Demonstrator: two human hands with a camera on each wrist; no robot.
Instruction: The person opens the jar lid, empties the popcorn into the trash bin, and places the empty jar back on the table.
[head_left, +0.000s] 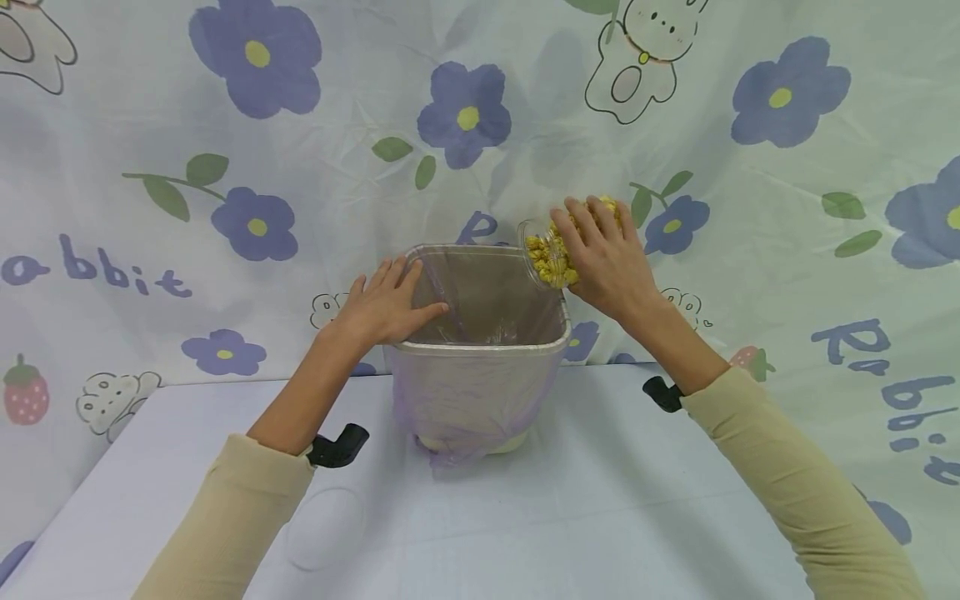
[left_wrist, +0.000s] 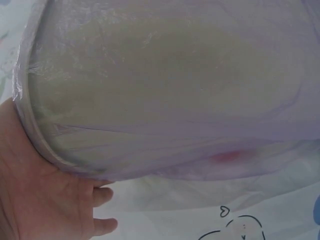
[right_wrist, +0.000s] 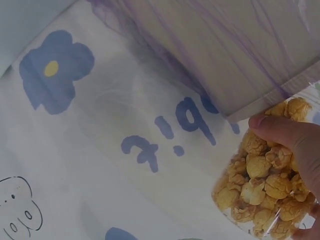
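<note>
Your clear container [head_left: 551, 258] is in the air at the right rim of the bin [head_left: 480, 350], tipped on its side with its flared round mouth facing the bin's inside. It looks glossy and see-through, packed with golden-yellow popcorn [right_wrist: 272, 187]. Your right hand [head_left: 609, 262] grips it, fingers wrapped round its body. Your left hand [head_left: 386, 304] lies over the bin's left rim, fingers stretched and apart, holding nothing in their curl.

The bin is tapered, with rounded corners and a pale rim, and stands near the middle of the table's [head_left: 615, 500] back edge. A thin, crinkled purple bag [head_left: 465, 400] lines it and folds down outside; a cream base shows beneath. Toward the table's left side, beside your left sleeve, lies a clear round disc [head_left: 325, 529].

The right wrist view shows the popcorn's knobbly, rounded pieces and your thumb against the container; the left wrist view shows your palm against the bag-covered rim.
</note>
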